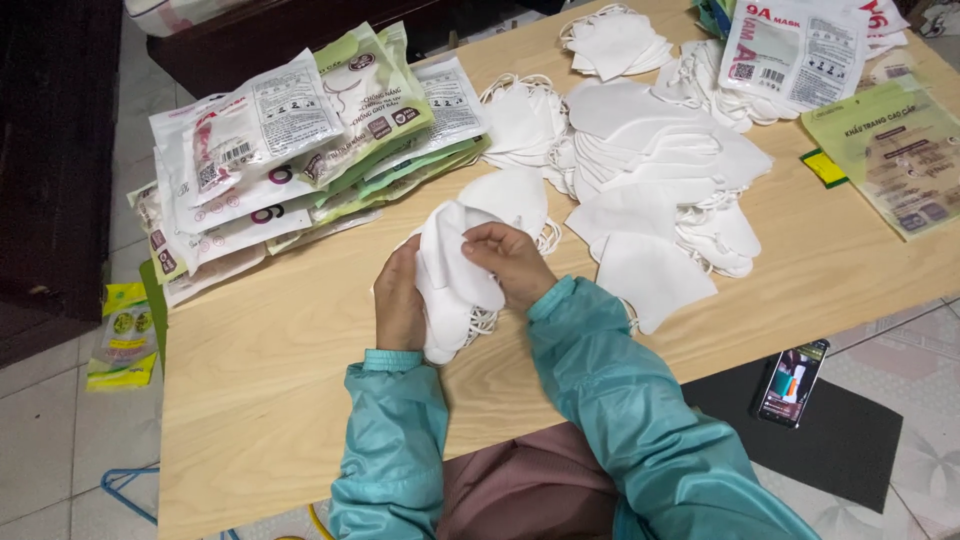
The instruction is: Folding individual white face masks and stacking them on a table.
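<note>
Both hands grip a small stack of white face masks [455, 285] near the surface's [280, 400] front edge: left hand [400, 305] cradles, right hand [512, 262] fingers pinch. Best keep edges aligned.

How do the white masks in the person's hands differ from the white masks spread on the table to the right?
The masks in the hands form one small stack gripped by the left hand and right hand; the loose masks on the table lie untouched, fanned out in overlapping piles over a wider area. Both are white, unpackaged, with ear loops.
</note>
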